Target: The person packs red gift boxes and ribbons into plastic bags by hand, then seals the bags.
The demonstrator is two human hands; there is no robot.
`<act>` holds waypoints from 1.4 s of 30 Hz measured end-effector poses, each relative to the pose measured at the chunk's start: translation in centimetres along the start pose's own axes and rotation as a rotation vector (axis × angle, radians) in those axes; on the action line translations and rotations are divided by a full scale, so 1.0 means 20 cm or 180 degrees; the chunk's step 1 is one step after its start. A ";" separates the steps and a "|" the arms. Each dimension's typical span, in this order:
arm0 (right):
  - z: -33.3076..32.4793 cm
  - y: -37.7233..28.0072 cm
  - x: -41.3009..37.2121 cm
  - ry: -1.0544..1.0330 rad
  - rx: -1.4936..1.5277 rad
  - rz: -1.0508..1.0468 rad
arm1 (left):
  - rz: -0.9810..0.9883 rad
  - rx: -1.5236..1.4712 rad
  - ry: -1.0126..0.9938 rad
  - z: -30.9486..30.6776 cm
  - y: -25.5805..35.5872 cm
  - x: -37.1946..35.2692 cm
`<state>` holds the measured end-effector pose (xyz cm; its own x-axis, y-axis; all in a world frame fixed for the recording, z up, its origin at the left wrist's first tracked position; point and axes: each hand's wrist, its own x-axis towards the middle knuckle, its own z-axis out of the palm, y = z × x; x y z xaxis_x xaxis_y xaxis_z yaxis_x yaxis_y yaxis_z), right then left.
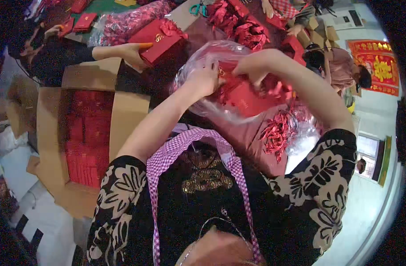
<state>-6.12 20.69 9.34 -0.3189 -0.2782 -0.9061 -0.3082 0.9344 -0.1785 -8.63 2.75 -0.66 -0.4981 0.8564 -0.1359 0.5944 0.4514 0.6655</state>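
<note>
A clear plastic bag [198,57] lies bunched in front of me around a red box [247,99] with crinkled red ribbon on it. My left hand [205,80] is at the bag's left side, fingers bent over the plastic beside a gold mark on the red surface. It seems to grip the bag's edge. Above the box is my right hand [256,66], its fingers pointing down and smeared by motion. What it touches cannot be made out. A bundle of red ribbon bows [278,135] sits on the dark red tabletop [238,139] to the right.
At left stands an open cardboard box [50,133] packed with red boxes [85,142]. Across the table, another person's hand [132,53] holds a red gift box [165,42]. Red ribbon bows [238,22] and teal scissors [198,9] lie at the far side. Other people work at the right.
</note>
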 end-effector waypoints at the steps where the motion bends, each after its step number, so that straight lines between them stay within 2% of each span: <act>1: -0.07 -0.06 -0.12 -0.0126 0.0060 0.0616 | 0.0078 0.0239 -0.0083 0.03 0.01 0.00; 2: -0.14 -0.10 -0.24 -0.0256 0.0127 0.1238 | 0.0165 0.0475 -0.0169 0.05 0.02 0.01; 4: -0.04 0.08 -0.30 -0.0116 0.0102 0.1198 | 0.0252 0.0605 -0.0090 0.09 0.00 0.02; 6: -0.05 0.09 -0.34 0.0027 0.0069 0.1158 | 0.0332 0.0744 0.0158 0.09 0.00 0.02; 8: -0.04 0.05 -0.36 0.0220 0.0849 0.0441 | 0.0382 0.0790 0.0278 0.10 -0.01 0.02; 9: -0.06 0.00 -0.36 0.0234 0.0858 0.0467 | 0.0464 0.0835 0.0418 0.08 -0.01 0.04; 11: -0.09 -0.09 -0.30 0.0332 0.0760 -0.0064 | 0.0485 0.0855 0.0332 0.06 -0.01 0.04; 15: -0.17 -0.13 -0.14 0.0042 0.0719 -0.0376 | 0.0617 0.1048 0.0183 0.04 -0.02 0.05; 17: -0.20 -0.15 -0.05 0.0115 0.0250 -0.0525 | 0.0718 0.1163 0.0255 0.05 -0.06 0.03; 20: -0.29 -0.21 -0.08 -0.0196 0.0320 -0.0311 | 0.0668 0.0849 0.0109 0.04 -0.10 0.03; 22: -0.28 -0.21 -0.09 -0.0143 0.0410 -0.0473 | 0.0867 0.0771 0.0497 0.13 -0.17 0.07; 23: -0.26 -0.19 -0.03 -0.0146 0.0539 -0.0648 | 0.0809 0.0703 0.0490 0.11 -0.17 0.05; 25: -0.21 -0.16 0.01 -0.0034 0.0516 -0.0785 | 0.0217 -0.0134 -0.0046 -0.06 -0.07 -0.01; 26: -0.20 -0.19 0.00 0.0112 0.0527 -0.0910 | 0.0202 -0.0145 -0.0037 -0.05 -0.08 -0.01; 27: -0.23 -0.23 -0.02 -0.0083 0.0295 -0.0629 | 0.0372 0.0207 -0.0108 -0.03 -0.10 0.01; 29: -0.25 -0.22 0.01 -0.0167 0.0322 -0.0594 | 0.0539 0.0560 -0.0200 -0.03 -0.12 0.04; 31: -0.25 -0.20 0.02 -0.0240 0.0357 -0.0582 | 0.0463 0.0375 -0.0313 -0.03 -0.12 0.05; 34: -0.28 -0.22 0.01 -0.0011 0.0495 -0.0969 | 0.0500 0.0288 -0.0368 -0.02 -0.15 0.05; 36: -0.30 -0.24 -0.01 -0.0142 0.0501 -0.0610 | 0.0539 0.0248 -0.0306 0.00 -0.16 0.05; 41: -0.31 -0.20 0.04 -0.0156 0.0425 -0.0432 | 0.0902 0.0371 0.0021 0.06 -0.23 0.05; 42: -0.32 -0.20 0.05 -0.0101 0.0479 -0.0386 | 0.0567 -0.0372 0.0009 0.05 -0.23 0.05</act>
<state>-10.83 15.23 11.65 -0.2583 -0.3858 -0.8857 -0.2044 0.9179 -0.3402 -11.18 1.91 -4.60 -0.3937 0.9192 -0.0066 0.5959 0.2607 0.7595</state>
